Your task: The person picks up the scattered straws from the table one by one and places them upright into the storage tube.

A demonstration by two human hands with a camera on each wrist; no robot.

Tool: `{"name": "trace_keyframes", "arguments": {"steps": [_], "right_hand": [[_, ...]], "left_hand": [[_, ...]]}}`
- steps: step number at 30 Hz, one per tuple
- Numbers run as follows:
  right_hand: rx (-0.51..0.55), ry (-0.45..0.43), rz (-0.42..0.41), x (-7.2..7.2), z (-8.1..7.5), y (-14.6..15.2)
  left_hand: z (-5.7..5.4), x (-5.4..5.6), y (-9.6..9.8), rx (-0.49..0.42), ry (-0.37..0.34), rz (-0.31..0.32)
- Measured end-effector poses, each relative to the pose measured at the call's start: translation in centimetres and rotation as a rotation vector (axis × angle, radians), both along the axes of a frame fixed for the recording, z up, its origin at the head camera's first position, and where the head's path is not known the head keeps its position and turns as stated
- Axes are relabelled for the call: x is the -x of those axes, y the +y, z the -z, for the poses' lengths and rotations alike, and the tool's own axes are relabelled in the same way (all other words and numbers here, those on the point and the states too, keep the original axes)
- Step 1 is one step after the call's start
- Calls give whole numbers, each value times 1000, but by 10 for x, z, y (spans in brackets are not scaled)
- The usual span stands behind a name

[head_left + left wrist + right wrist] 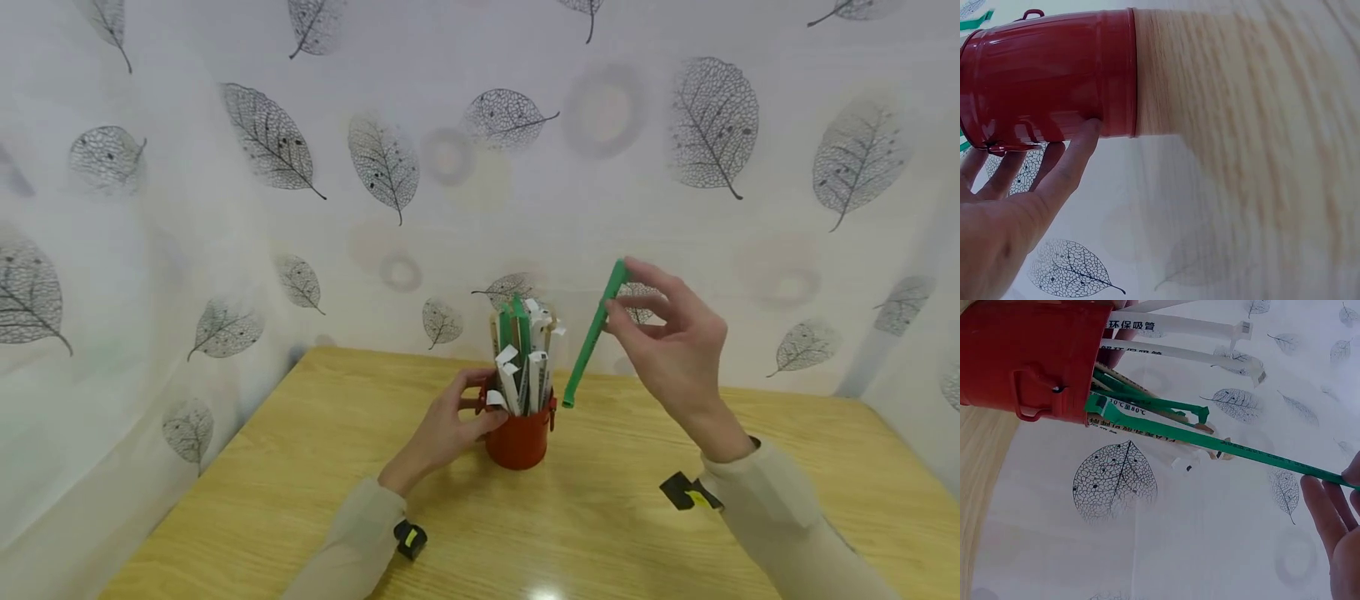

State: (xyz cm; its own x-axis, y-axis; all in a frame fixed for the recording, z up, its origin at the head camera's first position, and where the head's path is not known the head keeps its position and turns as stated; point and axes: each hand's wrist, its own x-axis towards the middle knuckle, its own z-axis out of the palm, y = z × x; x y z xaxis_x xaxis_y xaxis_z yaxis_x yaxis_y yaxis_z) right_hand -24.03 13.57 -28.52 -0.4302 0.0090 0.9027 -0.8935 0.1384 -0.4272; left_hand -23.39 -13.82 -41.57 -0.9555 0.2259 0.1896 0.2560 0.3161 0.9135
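A small red metal bucket (pixel 517 442) stands upright on the wooden table, packed with paper-wrapped straws in white (pixel 1197 355), green and brown. My left hand (pixel 442 425) grips the bucket's left side, its thumb (pixel 1079 150) on the front and the other fingers behind. Up and to the right, my right hand (pixel 678 350) pinches a green wrapped straw (pixel 592 342) near its upper end. This straw slants down to the left, and its lower end hangs beside the bucket's rim. In the right wrist view that end overlaps the rim, close to the side handle (pixel 1029 394).
The light wood table (pixel 360 433) reaches back to a pale wall covering (pixel 525 192) printed with dark leaves. More of the leaf-patterned covering (pixel 90 333) lines the left side. Small black devices (pixel 410 539) are strapped at both sleeves.
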Motion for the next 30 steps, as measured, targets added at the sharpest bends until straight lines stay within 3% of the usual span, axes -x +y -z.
{"name": "trace_keyframes", "arguments": {"steps": [4, 7, 19, 30], "right_hand": [[73, 40, -22, -1, -1, -11], [69, 36, -31, 0, 4, -18], [-144, -23, 36, 7, 35, -29], [-226, -97, 54, 13, 66, -30]], "left_hand": [[-1, 0, -1, 4, 7, -2], [-1, -1, -1, 6, 18, -6], [0, -2, -1, 3, 29, 9], [-1, -3, 0, 11, 13, 1]]}}
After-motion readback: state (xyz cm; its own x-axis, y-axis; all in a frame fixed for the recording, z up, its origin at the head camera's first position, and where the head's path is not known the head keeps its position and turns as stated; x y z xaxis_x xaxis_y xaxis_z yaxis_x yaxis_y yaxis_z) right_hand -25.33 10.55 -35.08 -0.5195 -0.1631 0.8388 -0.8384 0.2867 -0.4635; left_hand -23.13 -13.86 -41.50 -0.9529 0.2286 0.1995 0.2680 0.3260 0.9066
